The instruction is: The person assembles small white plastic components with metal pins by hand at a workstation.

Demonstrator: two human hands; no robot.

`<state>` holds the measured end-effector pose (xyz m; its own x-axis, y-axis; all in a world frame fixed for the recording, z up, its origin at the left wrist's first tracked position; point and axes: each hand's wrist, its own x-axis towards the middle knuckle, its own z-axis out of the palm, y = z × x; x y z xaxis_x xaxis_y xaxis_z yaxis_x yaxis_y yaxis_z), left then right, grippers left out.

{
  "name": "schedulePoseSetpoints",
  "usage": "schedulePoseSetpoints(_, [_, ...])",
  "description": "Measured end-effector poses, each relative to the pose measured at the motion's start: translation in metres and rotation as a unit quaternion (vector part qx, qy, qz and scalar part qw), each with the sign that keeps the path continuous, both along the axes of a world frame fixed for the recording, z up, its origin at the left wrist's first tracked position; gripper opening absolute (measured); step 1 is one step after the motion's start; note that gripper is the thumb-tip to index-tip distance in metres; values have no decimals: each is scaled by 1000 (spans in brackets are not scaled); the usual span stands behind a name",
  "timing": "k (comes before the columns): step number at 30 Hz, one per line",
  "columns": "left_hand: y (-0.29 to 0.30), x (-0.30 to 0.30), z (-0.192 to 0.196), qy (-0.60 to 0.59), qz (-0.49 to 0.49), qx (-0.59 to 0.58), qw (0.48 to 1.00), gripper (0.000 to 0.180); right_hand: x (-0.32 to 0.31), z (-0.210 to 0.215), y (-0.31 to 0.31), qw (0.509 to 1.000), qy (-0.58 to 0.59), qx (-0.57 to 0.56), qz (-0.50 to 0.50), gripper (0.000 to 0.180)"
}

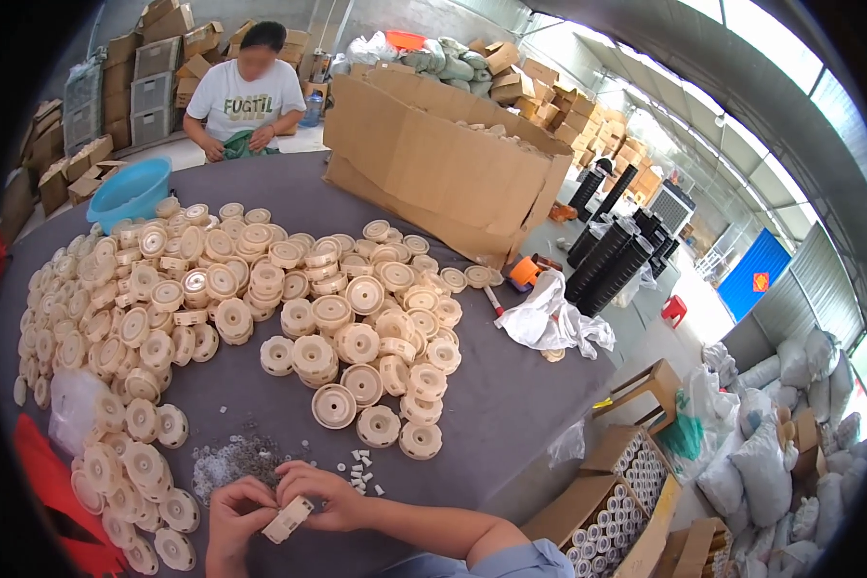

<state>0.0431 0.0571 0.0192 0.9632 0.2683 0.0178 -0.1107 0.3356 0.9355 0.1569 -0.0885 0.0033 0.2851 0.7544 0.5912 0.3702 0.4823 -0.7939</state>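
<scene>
Just above the lower edge, a cream round plastic wheel-like part [287, 521] is tilted on its side between my hands. My right hand [326, 495] is closed around it, thumb and fingers on its rim. My left hand [237, 518] is also closed, its fingertips pinched against the part; whether a small piece sits between them is hidden. Right beyond my hands lies a heap of small clear and grey ring-like pieces [229, 464]. Several small white plugs [360, 472] are scattered to the right of my right hand.
Piles of similar cream round parts [130, 328] cover much of the dark cloth-covered table [511, 405]. A blue basin [130, 193] and a large cardboard box [433, 154] stand at the far side. White cloth [554, 318] lies at right. A person [249, 96] works across the table.
</scene>
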Motion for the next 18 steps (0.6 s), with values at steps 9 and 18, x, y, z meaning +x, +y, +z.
schedulePoseSetpoints(9, [-2, 0, 5, -12, 46, 118, 992, 14, 0, -1, 0, 1000, 5, 3, -26, 22])
schedulePoseSetpoints(18, [0, -1, 10, 18, 18, 112, 993, 15, 2, 2, -1, 997, -26, 6, -68, 24])
